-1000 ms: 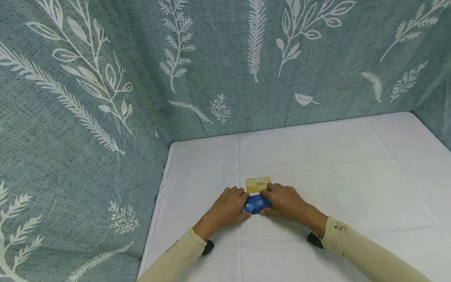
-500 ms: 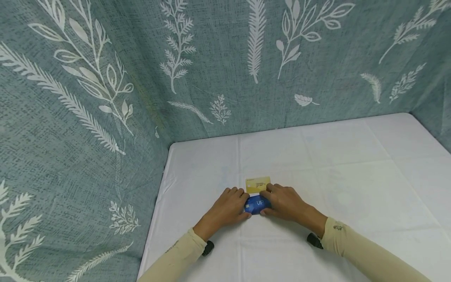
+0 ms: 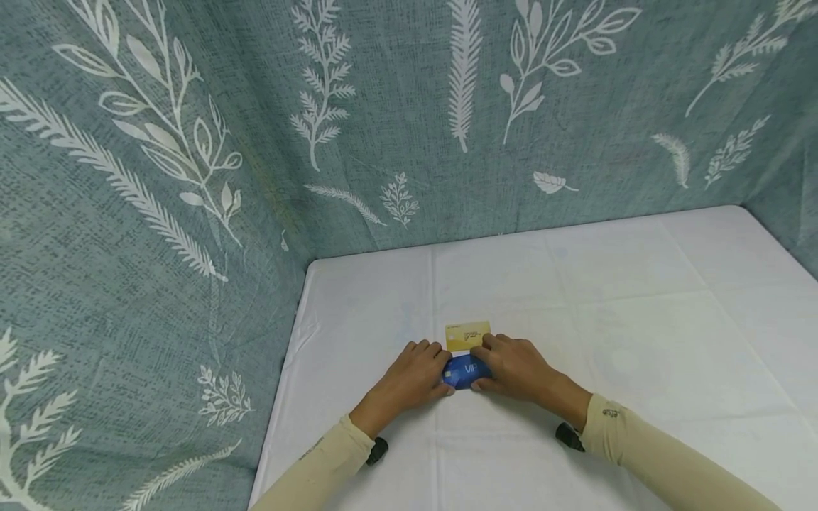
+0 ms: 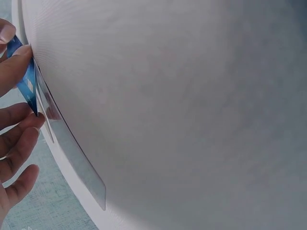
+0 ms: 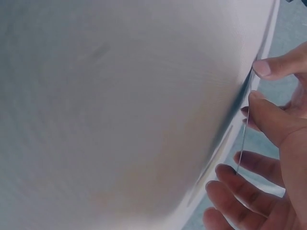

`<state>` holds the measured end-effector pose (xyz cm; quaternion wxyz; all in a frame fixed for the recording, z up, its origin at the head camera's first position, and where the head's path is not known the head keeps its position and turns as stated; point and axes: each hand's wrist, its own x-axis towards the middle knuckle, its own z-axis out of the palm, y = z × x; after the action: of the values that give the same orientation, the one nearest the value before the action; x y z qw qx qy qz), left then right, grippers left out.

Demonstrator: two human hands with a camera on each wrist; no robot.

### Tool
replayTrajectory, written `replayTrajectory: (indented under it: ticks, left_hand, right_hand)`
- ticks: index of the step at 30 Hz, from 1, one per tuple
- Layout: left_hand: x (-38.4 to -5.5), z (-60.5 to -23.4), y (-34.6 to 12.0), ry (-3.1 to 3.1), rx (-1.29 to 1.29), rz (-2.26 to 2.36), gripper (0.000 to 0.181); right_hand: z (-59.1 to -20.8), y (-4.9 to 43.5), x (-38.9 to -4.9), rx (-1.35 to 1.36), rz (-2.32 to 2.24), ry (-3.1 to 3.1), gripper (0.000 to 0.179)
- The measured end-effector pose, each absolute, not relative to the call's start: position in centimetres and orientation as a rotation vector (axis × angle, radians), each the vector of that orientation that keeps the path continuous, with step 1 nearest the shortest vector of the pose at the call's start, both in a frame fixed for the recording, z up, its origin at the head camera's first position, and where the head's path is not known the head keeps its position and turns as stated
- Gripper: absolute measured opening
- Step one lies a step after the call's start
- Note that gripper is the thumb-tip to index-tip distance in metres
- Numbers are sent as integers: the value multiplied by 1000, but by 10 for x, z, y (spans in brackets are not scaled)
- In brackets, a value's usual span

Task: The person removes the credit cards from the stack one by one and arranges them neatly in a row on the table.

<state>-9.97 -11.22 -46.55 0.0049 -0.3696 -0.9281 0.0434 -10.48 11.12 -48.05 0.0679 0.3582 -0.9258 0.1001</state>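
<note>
A blue card with "VIP" on it [image 3: 466,372] is held between both hands at the near middle of the table. My left hand [image 3: 414,376] pinches its left end, thumb on the near edge and fingertips on the far edge. My right hand [image 3: 519,365] pinches the right end the same way. In the left wrist view the blue card [image 4: 29,81] stands tilted over the cloth between thumb and fingers. In the right wrist view the card [image 5: 244,129] shows as a thin edge. Just beyond lies a yellow card [image 3: 465,336], its right corner partly covered by the right fingers.
A white cloth [image 3: 613,319] with fold creases covers the table. Teal curtains with white leaf prints [image 3: 409,128] hang along the back and left side. Dark wrist-worn devices [image 3: 377,451] show under both light sleeves [image 3: 658,443].
Both hands and both cards keep their places. Only the head view has shifted very slightly.
</note>
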Motion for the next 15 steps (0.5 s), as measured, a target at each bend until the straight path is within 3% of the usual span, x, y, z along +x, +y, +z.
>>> replayTrajectory:
  ticks: [15]
  left_hand:
    - [-100,-465,-112,-2924,-1140,107,54]
  right_hand:
    - [-482,112,-106,1082,307,-2793,57]
